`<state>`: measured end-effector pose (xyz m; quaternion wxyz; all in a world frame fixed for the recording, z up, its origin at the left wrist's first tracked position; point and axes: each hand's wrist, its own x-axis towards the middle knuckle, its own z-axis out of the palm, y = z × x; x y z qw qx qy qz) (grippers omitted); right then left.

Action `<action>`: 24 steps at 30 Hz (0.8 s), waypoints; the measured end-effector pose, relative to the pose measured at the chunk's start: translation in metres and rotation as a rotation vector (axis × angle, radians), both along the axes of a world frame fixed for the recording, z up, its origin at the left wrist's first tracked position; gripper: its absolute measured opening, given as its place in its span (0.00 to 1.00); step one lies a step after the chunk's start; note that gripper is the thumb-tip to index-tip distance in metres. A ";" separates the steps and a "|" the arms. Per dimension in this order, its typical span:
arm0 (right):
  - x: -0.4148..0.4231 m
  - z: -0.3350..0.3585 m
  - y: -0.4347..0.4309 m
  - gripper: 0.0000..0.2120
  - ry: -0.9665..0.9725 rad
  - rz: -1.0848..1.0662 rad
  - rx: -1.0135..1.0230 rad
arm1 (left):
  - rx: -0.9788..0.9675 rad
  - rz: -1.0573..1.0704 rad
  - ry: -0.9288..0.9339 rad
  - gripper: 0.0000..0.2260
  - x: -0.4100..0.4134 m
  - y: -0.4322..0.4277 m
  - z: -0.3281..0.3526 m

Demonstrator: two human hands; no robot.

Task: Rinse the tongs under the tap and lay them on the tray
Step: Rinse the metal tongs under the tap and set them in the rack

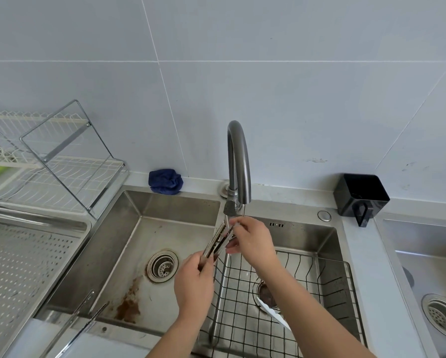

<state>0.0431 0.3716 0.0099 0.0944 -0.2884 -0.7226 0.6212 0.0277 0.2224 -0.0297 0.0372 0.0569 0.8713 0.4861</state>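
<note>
Metal tongs (216,241) with dark grime along the arms slant up to the right, their tips under the spout of the curved steel tap (238,161). A thin stream of water runs onto them. My left hand (194,282) grips their lower handle end. My right hand (253,240) pinches the upper tips, fingers rubbing them over the divider between the two sink basins. The perforated steel tray (23,267) lies on the left counter. A second pair of tongs (85,321) rests across the left basin's front corner.
The left basin (144,254) has a strainer drain and rusty stains. A black wire basket (281,301) sits in the right basin. A dish rack (56,161), a blue cloth (165,182) and a black holder (361,197) stand along the back. Another sink (433,280) lies far right.
</note>
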 end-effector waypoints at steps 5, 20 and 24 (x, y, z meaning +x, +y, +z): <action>-0.002 -0.002 0.002 0.16 -0.028 -0.049 0.195 | -0.203 0.005 0.106 0.08 0.000 -0.003 0.016; 0.006 -0.004 0.010 0.11 0.099 0.047 -0.249 | -0.309 -0.010 0.205 0.05 -0.013 -0.006 0.032; 0.007 -0.004 0.007 0.13 0.147 -0.044 -0.298 | -0.306 -0.012 0.225 0.06 -0.018 -0.006 0.035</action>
